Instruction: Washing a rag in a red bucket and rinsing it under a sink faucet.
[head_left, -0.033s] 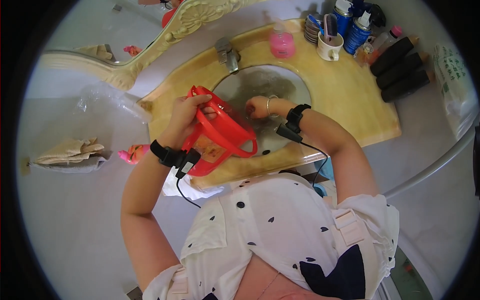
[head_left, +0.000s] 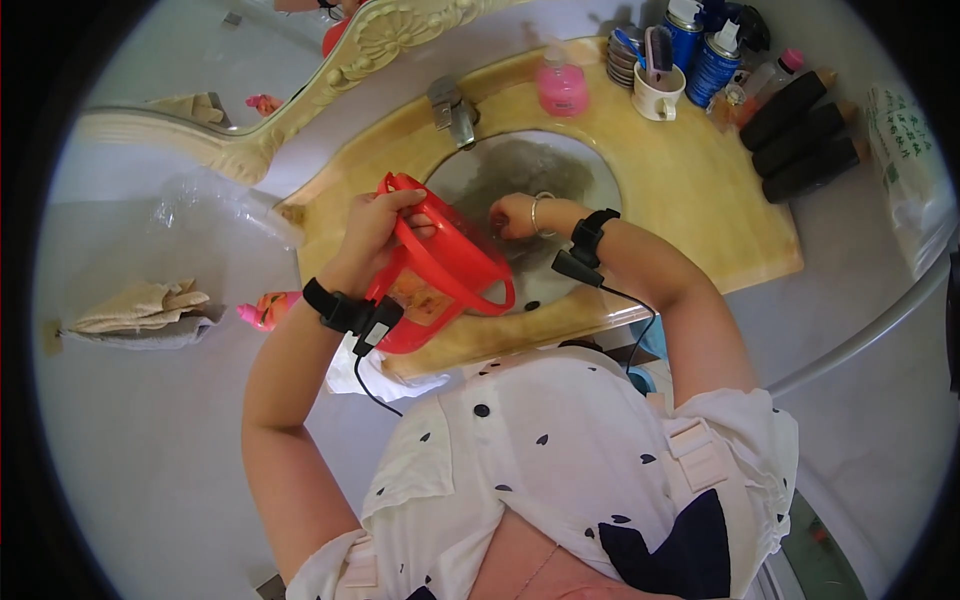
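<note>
Both hands sit apart on my feed: the left hand (head_left: 378,220) is clamped on the upper edge of a red plastic pail (head_left: 455,240), left of centre and tilted over the lower left of the basin (head_left: 601,185); the right hand (head_left: 516,216), mid-frame above the basin, has its fingers curled, and I can't tell whether they hold anything. I judge the pail light and slightly springy, slick if wet, hardly fragile. I'd grip it by the rim, as the hand does; the handle (head_left: 432,268) would probably swing and let it tip.
</note>
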